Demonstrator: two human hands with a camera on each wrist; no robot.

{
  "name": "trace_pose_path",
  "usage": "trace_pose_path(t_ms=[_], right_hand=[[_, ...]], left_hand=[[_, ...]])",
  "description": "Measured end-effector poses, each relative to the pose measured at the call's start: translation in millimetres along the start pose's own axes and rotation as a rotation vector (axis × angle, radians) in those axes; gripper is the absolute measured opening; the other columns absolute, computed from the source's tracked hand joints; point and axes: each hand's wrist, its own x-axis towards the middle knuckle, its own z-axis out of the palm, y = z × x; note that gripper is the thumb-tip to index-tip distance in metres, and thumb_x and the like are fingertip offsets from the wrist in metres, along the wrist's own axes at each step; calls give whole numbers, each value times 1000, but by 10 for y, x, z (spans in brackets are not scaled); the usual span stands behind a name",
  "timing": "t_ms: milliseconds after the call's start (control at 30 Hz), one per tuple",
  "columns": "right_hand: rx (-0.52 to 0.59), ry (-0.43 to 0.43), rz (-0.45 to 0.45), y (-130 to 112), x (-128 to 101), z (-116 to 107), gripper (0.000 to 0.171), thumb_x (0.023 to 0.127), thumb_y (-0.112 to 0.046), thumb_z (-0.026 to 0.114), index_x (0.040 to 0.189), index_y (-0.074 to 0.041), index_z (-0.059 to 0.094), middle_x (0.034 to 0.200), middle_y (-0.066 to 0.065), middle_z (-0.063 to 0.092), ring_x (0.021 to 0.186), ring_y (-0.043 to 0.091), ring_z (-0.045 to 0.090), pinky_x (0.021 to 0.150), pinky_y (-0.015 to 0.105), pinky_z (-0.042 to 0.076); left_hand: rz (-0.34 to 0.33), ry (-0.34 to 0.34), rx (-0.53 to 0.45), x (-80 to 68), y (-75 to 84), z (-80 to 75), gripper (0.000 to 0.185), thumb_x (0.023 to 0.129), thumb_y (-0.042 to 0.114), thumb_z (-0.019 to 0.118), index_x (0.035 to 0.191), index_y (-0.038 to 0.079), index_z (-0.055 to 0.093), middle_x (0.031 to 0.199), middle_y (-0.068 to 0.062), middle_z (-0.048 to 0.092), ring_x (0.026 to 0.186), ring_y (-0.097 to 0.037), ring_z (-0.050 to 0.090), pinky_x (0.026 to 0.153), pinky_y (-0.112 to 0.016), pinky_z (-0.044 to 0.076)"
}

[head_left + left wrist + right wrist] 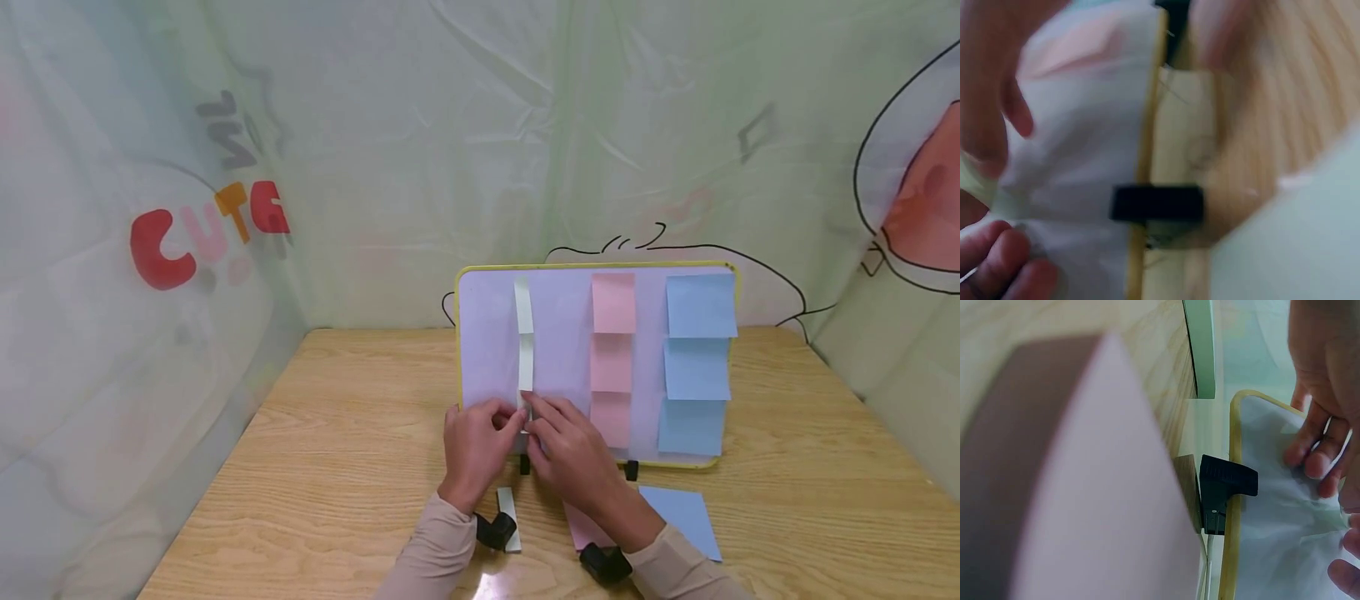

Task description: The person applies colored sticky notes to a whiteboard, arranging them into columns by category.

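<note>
A whiteboard (558, 367) with a yellow rim stands upright on the table, holding a column of narrow pale green sticky notes. My left hand (480, 450) is at the lowest pale green sticky note (526, 426), its thumb and curled fingers pinching the lower part. From the right, my right hand (573, 450) presses the same note's upper part with a fingertip. The hands largely cover this note. In the left wrist view, the left fingers (1010, 256) curl near the board's surface. In the right wrist view, the right fingers (1322, 447) reach loosely over the board.
Pink sticky notes (612, 362) and blue sticky notes (697, 367) hang in columns on the board. Black stand feet (632, 471) hold its lower edge. On the table lie a pale green pad (507, 508), a pink pad (588, 529) and a blue pad (684, 517).
</note>
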Motion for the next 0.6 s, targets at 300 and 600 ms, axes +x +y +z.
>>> trace_pose_path(t_ms=[300,600], right_hand=[[0,10,-13,-5,15,-5,16,74,-2,78,88,-1,73,132,16,63,106,31,62,83,42,56],[13,-20,20,-6,1,-19,13,78,-6,74,91,-1,73,133,14,63,109,31,62,84,42,55]], left_hand=[[58,52,100,-4,-89,72,25,84,39,80,69,21,73,60,12,66,57,-2,60,67,-33,38],[104,80,154,8,-116,88,26,82,39,82,66,22,70,60,12,66,56,-6,61,63,-33,40]])
